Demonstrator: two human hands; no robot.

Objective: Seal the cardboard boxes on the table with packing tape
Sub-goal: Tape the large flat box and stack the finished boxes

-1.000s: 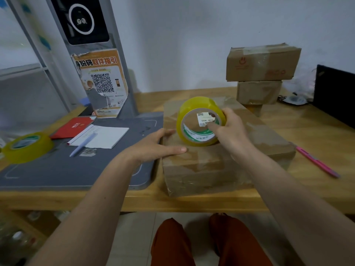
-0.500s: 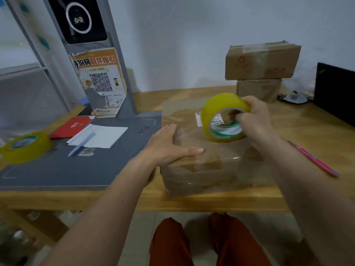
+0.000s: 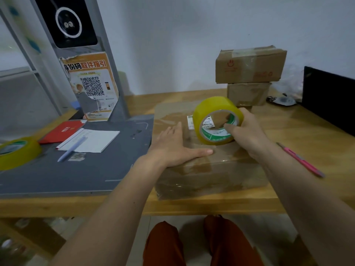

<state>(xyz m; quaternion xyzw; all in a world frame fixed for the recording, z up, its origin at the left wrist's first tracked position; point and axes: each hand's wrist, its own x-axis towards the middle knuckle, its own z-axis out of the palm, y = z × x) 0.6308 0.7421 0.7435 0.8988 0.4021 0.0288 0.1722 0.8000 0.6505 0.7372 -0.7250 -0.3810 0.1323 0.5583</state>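
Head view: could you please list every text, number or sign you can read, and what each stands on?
"份码取件指引": orange poster, above its QR code.
"090": white sticker inside the tape roll.
Red smiley print: top stacked box; its other marks are blurred.
Label on the big box: unreadable.

right hand carried tape roll from box centre toward its far right, left hand slid onto the box top

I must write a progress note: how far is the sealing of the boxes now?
Done, it seems: the two stacked boxes at the back already carry tape. In hand: the left hand presses flat on the front box, while the right hand holds the tape roll on its top. Left: finishing this strip; no cut is visible.
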